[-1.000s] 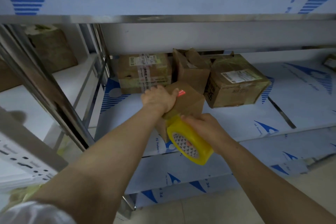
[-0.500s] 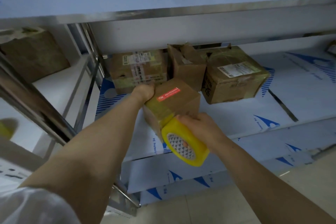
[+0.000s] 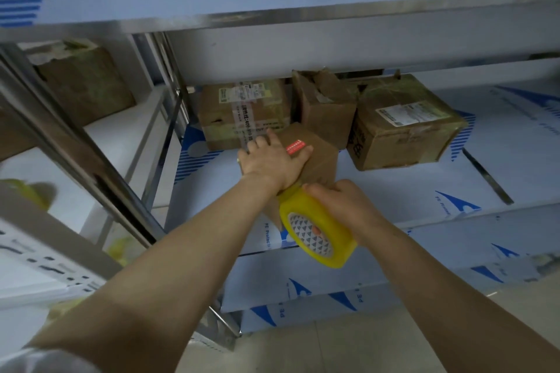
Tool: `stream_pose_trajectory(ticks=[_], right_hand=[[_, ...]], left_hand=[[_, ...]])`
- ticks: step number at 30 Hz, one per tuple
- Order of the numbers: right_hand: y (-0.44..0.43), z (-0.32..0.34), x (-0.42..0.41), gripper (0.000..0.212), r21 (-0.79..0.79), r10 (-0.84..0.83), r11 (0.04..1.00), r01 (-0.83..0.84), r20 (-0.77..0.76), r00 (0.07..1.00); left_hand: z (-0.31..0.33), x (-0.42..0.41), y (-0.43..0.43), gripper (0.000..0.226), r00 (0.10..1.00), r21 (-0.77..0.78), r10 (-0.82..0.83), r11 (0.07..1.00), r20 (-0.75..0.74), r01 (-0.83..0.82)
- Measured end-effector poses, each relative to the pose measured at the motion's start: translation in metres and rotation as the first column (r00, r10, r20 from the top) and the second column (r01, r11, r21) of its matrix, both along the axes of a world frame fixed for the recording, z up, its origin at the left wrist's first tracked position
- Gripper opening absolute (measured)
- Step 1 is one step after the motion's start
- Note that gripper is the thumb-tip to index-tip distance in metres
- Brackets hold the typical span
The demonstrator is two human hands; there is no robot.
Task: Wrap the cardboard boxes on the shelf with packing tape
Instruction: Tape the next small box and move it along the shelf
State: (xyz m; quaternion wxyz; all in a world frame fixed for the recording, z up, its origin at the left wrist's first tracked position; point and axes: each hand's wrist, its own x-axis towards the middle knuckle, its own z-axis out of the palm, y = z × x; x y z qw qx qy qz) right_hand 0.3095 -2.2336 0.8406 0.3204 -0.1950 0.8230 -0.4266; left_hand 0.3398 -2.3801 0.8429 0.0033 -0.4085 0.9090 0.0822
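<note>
Cardboard box (image 3: 322,160) sits at the shelf's (image 3: 394,191) front edge. The left hand (image 3: 272,160) lies spread flat on its top, likely steadying it. The right hand (image 3: 342,203) grips the yellow roll (image 3: 315,236) just below the box's near face, probably to keep the strip taut.

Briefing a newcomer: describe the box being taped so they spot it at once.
On the metal shelf's middle level, three worn brown cardboard boxes stand along the back. In front of them, under the flat left hand, is a smaller brown cardboard box. Only it has a red sticker on top and a yellow tape roll against it.
</note>
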Motion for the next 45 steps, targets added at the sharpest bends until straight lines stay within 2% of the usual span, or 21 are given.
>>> stream_pose_trajectory(ticks=[3, 8, 11, 14, 16, 18, 19, 20, 21, 22, 23, 27, 28, 30, 31, 33, 35, 36, 38, 42, 45], right_hand=[[0.002, 0.000, -0.002, 0.034, -0.006, 0.025, 1.000, -0.025, -0.007, 1.000], [0.000, -0.003, -0.004, 0.034, -0.039, 0.018, 0.999, -0.018, 0.020, 1.000], [0.000, -0.005, -0.006, 0.033, -0.032, 0.017, 0.999, -0.016, 0.015, 1.000], [-0.002, -0.006, -0.008, 0.035, -0.054, 0.012, 0.998, -0.011, 0.021, 1.000], [-0.004, -0.005, -0.009, 0.033, -0.056, 0.015, 0.998, -0.013, 0.027, 1.000], [-0.005, -0.003, -0.010, 0.033, -0.058, 0.019, 0.998, -0.017, 0.028, 0.999], [-0.005, -0.004, -0.010, 0.033, -0.055, 0.022, 0.998, -0.020, 0.026, 0.999], [-0.005, -0.004, -0.010, 0.033, -0.052, 0.023, 0.998, -0.022, 0.023, 0.999], [-0.005, -0.005, -0.010, 0.034, -0.044, 0.025, 0.999, -0.024, 0.018, 1.000], [-0.004, -0.006, -0.010, 0.034, -0.038, 0.028, 0.999, -0.027, 0.012, 1.000], [-0.005, -0.006, -0.009, 0.034, -0.036, 0.031, 0.999, -0.030, 0.008, 0.999], [-0.007, -0.003, -0.012, 0.032, -0.046, 0.016, 0.999, -0.015, 0.023, 1.000], [-0.007, -0.003, -0.013, 0.033, -0.042, 0.024, 0.999, -0.023, 0.017, 1.000], [-0.006, -0.003, -0.011, 0.033, -0.028, 0.034, 0.999, -0.034, 0.001, 0.999], [-0.006, -0.004, -0.011, 0.032, -0.029, 0.028, 0.999, -0.028, 0.004, 1.000], [-0.007, -0.004, -0.010, 0.032, -0.036, 0.007, 0.999, -0.006, 0.017, 1.000], [-0.006, -0.003, -0.009, 0.032, -0.034, 0.001, 0.999, 0.000, 0.026, 1.000], [-0.005, -0.002, -0.008, 0.033, -0.031, 0.004, 1.000, -0.003, 0.036, 0.999], [-0.002, 0.002, -0.006, 0.038, -0.023, 0.009, 1.000, -0.008, 0.071, 0.997], [0.004, 0.021, 0.003, 0.035, -0.077, 0.039, 0.997, -0.025, 0.181, 0.983], [0.018, 0.055, 0.007, 0.036, -0.219, 0.211, 0.967, -0.131, 0.392, 0.896]], left_hand=[[0.001, 0.001, 0.007, 0.109, 0.997, -0.001, 0.036, 0.999, 0.074, -0.036], [0.010, 0.001, -0.006, 0.105, 0.997, 0.043, 0.043, 0.998, 0.061, -0.046], [0.010, 0.001, -0.040, 0.079, 0.998, 0.223, 0.053, 0.974, -0.038, -0.044], [0.003, 0.006, -0.052, 0.056, 0.987, 0.215, 0.094, 0.974, -0.129, -0.065], [0.003, 0.004, -0.051, 0.052, 0.984, 0.174, 0.107, 0.981, -0.144, -0.081], [0.008, 0.003, -0.054, 0.052, 0.979, 0.260, 0.096, 0.965, -0.180, -0.046], [0.009, 0.007, -0.058, 0.053, 0.968, 0.378, 0.115, 0.926, -0.223, -0.023], [0.007, 0.011, -0.063, 0.055, 0.947, 0.555, 0.174, 0.832, -0.269, 0.005], [0.005, 0.017, -0.065, 0.057, 0.912, 0.724, 0.269, 0.688, -0.310, 0.043], [0.001, 0.023, -0.066, 0.060, 0.877, 0.803, 0.349, 0.592, -0.330, 0.067], [-0.003, 0.026, -0.067, 0.059, 0.856, 0.822, 0.382, 0.563, -0.348, 0.084], [-0.002, 0.020, -0.065, 0.058, 0.868, 0.731, 0.317, 0.679, -0.383, 0.075], [-0.001, 0.018, -0.062, 0.058, 0.891, 0.629, 0.259, 0.776, -0.374, 0.038], [-0.002, 0.016, -0.052, 0.058, 0.944, 0.243, 0.144, 0.967, -0.298, -0.071], [-0.003, 0.016, -0.047, 0.058, 0.951, 0.104, 0.113, 0.991, -0.288, -0.087], [-0.004, 0.017, -0.047, 0.055, 0.942, 0.084, 0.121, 0.992, -0.312, -0.100], [0.000, 0.016, -0.052, 0.054, 0.934, 0.217, 0.146, 0.973, -0.325, -0.076], [0.003, 0.016, -0.054, 0.055, 0.929, 0.338, 0.170, 0.940, -0.328, -0.052], [0.008, 0.019, -0.050, 0.064, 0.925, 0.579, 0.204, 0.815, -0.319, 0.020], [0.004, 0.032, -0.050, 0.086, 0.941, 0.596, 0.162, 0.801, -0.296, 0.050], [0.009, 0.044, -0.050, 0.071, 0.927, 0.747, 0.236, 0.661, -0.291, 0.066]])
